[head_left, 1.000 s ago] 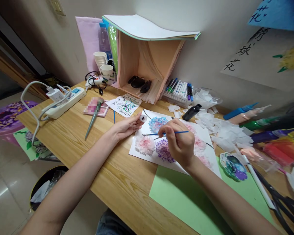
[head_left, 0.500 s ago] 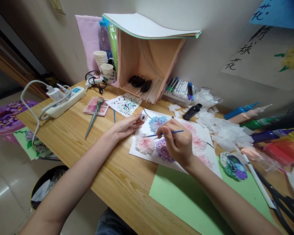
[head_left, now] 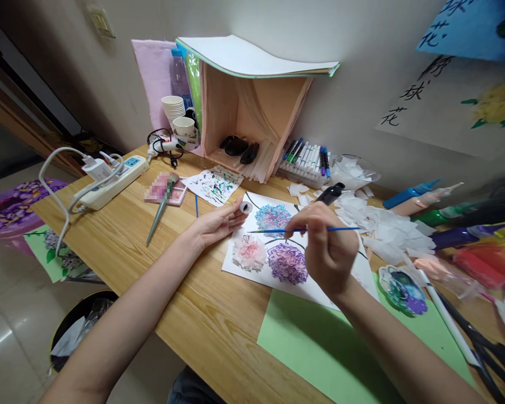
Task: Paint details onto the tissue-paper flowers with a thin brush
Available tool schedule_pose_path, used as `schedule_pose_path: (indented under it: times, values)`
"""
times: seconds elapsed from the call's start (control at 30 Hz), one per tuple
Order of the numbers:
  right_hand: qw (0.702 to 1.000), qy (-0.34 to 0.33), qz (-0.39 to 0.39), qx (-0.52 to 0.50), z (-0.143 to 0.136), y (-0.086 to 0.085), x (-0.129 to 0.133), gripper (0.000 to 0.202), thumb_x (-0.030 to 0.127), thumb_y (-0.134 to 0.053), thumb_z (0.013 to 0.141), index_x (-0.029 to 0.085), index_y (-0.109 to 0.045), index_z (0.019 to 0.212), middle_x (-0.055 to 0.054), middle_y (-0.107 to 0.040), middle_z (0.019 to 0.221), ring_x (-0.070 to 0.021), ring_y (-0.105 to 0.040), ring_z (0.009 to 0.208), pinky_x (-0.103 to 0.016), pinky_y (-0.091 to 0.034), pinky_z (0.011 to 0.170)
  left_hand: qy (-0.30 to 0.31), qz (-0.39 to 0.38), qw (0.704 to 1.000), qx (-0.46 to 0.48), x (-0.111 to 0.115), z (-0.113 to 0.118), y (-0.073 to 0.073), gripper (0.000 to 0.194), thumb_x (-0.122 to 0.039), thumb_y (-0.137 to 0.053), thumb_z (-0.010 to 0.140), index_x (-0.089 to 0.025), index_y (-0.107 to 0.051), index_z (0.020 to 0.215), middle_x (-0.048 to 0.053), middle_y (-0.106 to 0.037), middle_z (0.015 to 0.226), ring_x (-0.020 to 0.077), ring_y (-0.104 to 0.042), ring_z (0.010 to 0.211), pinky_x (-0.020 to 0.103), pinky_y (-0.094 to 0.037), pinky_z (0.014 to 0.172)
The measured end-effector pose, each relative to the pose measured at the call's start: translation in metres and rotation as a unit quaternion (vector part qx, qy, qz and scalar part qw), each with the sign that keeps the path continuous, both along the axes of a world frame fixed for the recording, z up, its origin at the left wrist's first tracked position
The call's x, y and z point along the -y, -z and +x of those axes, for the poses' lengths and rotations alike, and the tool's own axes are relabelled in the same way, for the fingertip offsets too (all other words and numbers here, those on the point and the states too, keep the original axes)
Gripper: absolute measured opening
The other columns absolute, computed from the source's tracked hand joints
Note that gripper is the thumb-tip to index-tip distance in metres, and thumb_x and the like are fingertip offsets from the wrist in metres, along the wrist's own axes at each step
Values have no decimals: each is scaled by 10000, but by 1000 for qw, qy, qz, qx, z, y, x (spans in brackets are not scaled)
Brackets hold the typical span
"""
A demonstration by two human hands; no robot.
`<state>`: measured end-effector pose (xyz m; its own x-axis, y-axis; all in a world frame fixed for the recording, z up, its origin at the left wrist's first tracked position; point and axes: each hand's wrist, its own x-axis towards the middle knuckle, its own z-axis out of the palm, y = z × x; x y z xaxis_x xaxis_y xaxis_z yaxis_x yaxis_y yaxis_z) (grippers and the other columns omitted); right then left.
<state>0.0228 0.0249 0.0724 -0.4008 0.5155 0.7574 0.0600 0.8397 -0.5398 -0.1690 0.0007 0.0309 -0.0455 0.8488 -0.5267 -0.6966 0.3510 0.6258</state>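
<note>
A wooden table (head_left: pixel 202 314) is spreading beneath both hands. Beyond the hands, an open, peach-coloured box (head_left: pixel 221 112) is standing with dark glasses (head_left: pixel 238 146) lying inside. A pale green sheet (head_left: pixel 303 336) is lying under the right forearm, nearer the body. Beneath the right hand, a white sheet (head_left: pixel 311 292) is lying flat and carrying ruffled flowers; its left edge is reaching the left hand. Off to the left hand's far left, a white power strip (head_left: pixel 109 188) is resting with plugs in it.

The right hand (head_left: pixel 332 247) is curling above the sheet, its thumb and fingers pinching a thin blue paintbrush. The left hand (head_left: pixel 216 224) is resting at the sheet's edge, palm partly up, fingers loosely bent, pinching a small white cap.

Left of the right hand, a purple flower (head_left: pixel 287 264) is showing; a blue flower (head_left: pixel 272 219) is sitting farther from the body, and a pale pink flower (head_left: pixel 249 253) is lying just below the left fingertips. A black bottle (head_left: pixel 330 193) is lying just beyond the right hand. The paintbrush (head_left: pixel 269 230) is pointing left toward the left hand, its tip hovering over or touching the sheet; I cannot tell which. The cap (head_left: pixel 246 207) is showing a dark centre.
</note>
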Motion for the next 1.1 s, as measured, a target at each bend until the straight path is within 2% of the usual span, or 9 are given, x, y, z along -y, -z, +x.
schedule_pose_path:
  times: [0.1, 0.2, 0.43, 0.57, 0.77, 1.1]
  values:
    - [997, 44, 29, -62, 3, -9, 3, 372, 313, -340, 957, 208, -591, 702, -24, -594, 619, -157, -530, 631, -323, -404, 616, -4, -12, 1000, 26, 2, 2, -4, 215, -274, -568, 865, -141, -624, 705, 8, -631, 691, 87, -591, 685, 255, -418, 872]
    - [994, 66, 56, -63, 5, -14, 4, 366, 330, -341, 956, 225, -598, 717, -25, -606, 637, -172, -540, 650, -338, -405, 634, -11, -16, 998, 53, 4, 3, -7, 199, -267, -601, 841, -139, -621, 690, 16, -632, 693, 91, -591, 679, 288, -429, 897]
    - [996, 32, 83, 24, 6, -15, 2, 276, 257, -365, 951, 196, -585, 796, -29, -629, 704, -158, -536, 699, -324, -422, 671, -7, -22, 998, 64, 6, 7, -10, 250, -249, -551, 870, -129, -627, 665, 32, -636, 671, 100, -605, 666, 312, -439, 917]
    - [994, 20, 86, 62, 5, -16, 1, 212, 205, -404, 932, 188, -574, 807, -28, -633, 722, -154, -514, 709, -315, -413, 682, 5, -17, 999, 48, 6, 8, -9, 192, -243, -605, 834, -139, -635, 676, 21, -637, 689, 98, -604, 682, 312, -420, 946]
    - [993, 22, 99, 64, 5, -18, 1, 214, 200, -399, 931, 187, -570, 802, -26, -628, 706, -156, -508, 703, -314, -410, 673, 2, 5, 1000, 12, 4, 7, -5, 161, -220, -627, 817, -142, -650, 678, 14, -645, 714, 91, -598, 706, 284, -395, 952]
    - [994, 21, 86, 63, 5, -17, 1, 222, 203, -397, 934, 187, -573, 799, -28, -623, 705, -153, -507, 698, -315, -411, 665, 4, 11, 1000, 8, 4, 7, -7, 174, -212, -609, 831, -140, -658, 680, 9, -645, 697, 84, -591, 683, 268, -399, 922]
